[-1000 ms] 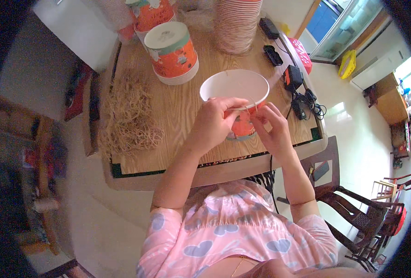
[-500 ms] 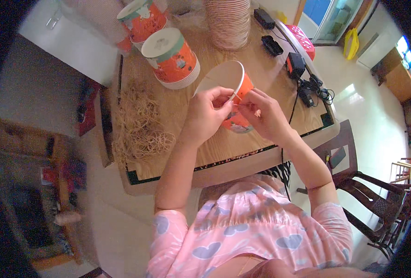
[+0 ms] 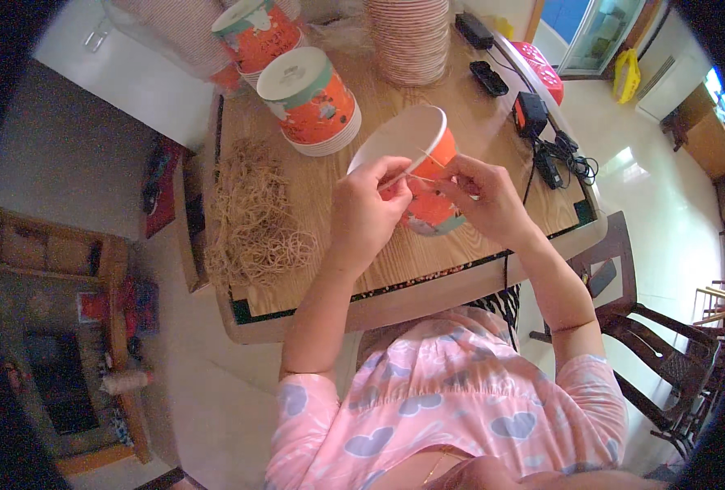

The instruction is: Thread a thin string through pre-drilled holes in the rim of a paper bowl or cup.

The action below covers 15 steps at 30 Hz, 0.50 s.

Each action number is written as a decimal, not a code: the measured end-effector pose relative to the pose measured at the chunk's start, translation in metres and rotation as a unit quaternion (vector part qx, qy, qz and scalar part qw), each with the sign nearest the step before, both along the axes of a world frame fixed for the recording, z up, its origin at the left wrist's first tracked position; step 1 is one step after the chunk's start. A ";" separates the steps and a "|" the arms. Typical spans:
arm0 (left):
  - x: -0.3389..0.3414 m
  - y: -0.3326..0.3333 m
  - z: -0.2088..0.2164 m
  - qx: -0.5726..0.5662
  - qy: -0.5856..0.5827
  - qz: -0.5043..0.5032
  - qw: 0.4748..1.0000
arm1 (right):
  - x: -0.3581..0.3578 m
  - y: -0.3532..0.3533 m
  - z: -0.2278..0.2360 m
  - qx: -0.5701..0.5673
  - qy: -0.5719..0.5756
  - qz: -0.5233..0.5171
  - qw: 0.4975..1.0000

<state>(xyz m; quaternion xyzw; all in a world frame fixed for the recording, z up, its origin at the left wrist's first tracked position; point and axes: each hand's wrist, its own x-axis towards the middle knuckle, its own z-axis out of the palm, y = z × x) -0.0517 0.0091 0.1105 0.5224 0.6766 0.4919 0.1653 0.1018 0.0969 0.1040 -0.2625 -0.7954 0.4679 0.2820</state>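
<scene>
A large orange paper tub (image 3: pixel 438 211) with green and white patterning lies tilted on the table, its white-rimmed mouth facing away to the upper left. Over its near side, my left hand (image 3: pixel 368 208) and my right hand (image 3: pixel 493 200) work close together. Both are closed in a pinch on a thin tan piece of twine (image 3: pixel 420 176), which runs between the fingertips. One end of it sticks up in front of the rim. Whether the twine is fastened to the tub I cannot make out. A loose heap of similar twine (image 3: pixel 260 224) lies to the left.
Nested tubs (image 3: pixel 318 110) stand upside down beyond the heap, with another such stack (image 3: pixel 256 37) behind. A tall column of pale nested rims (image 3: pixel 409 41) rises at the back. Black adapters and cables (image 3: pixel 546 143) lie along the right side of the wooden table (image 3: pixel 330 282).
My fingertips have drawn slightly apart, and more of the twine shows between them. The whole view has shifted a little.
</scene>
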 end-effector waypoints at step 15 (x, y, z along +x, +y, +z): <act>0.000 0.000 0.001 -0.085 -0.065 -0.086 0.991 | 0.004 -0.003 -0.007 0.018 -0.049 -0.007 0.999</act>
